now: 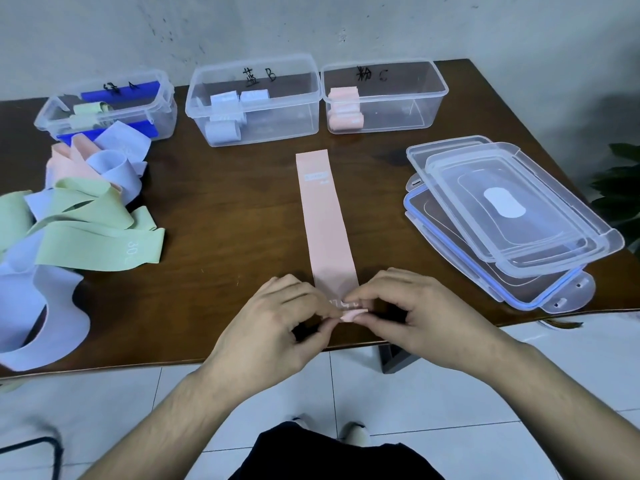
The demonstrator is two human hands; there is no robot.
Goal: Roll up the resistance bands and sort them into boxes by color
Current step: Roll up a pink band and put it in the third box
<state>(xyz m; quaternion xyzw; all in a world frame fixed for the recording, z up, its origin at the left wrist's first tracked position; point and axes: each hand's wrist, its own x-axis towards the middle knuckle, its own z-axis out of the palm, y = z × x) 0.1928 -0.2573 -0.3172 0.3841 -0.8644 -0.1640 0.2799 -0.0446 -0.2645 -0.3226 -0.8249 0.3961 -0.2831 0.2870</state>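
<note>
Both hands, left hand (pixel 277 317) and right hand (pixel 412 306), pinching pink band (pixel 327 220); boxes marked A, B, C.

I see a pink band (pixel 327 216) of matt woven cloth lying flat at the centre of the frame, on a table (pixel 214 244) of dark brown wood with a smooth, faintly glossy finish. The three boxes (pixel 254 102) along the top are clear, shiny plastic, as are the stacked lids (pixel 502 216) at right. The loose bands (pixel 79 216) heaped at left look like the same soft, matt fabric. The wall (pixel 311 26) behind looks rough and scuffed; the floor tiles (pixel 519 393) below look glossy.
</note>
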